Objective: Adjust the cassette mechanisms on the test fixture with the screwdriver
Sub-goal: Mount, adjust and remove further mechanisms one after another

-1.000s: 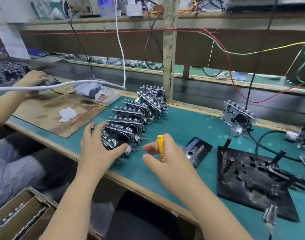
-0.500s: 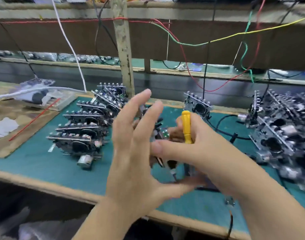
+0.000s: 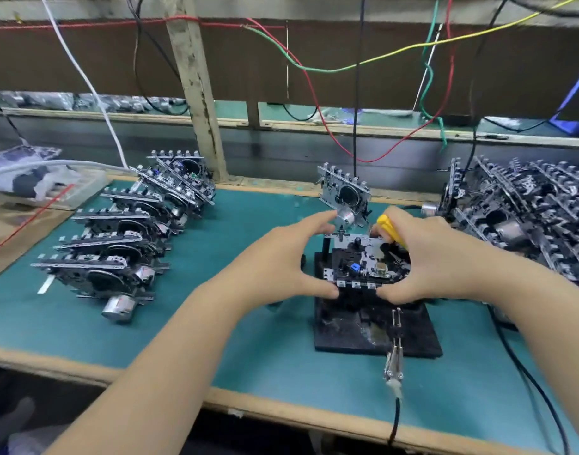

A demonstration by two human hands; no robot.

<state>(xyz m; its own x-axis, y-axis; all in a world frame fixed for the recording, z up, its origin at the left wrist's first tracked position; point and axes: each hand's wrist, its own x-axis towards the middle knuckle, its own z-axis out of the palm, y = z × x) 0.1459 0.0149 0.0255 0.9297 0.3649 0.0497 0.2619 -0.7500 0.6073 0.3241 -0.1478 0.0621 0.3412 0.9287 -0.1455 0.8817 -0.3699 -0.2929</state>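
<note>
Both hands cup a cassette mechanism on the black test fixture (mid-table): left hand pinches its edges, right hand too, gripping the yellow screwdriver.

test fixture on bench, mechanism rows left, mechanism pile right

A cassette mechanism sits on the black test fixture, which lies on the green bench mat. The left hand grips the mechanism from its nine o'clock side, thumb at the near edge and fingers at the far edge. The right hand grips it from three o'clock, with the yellow screwdriver tucked under its fingers. A row of mechanisms stands at ten o'clock, a heap of mechanisms at two o'clock, and a single upright mechanism at twelve.
</note>
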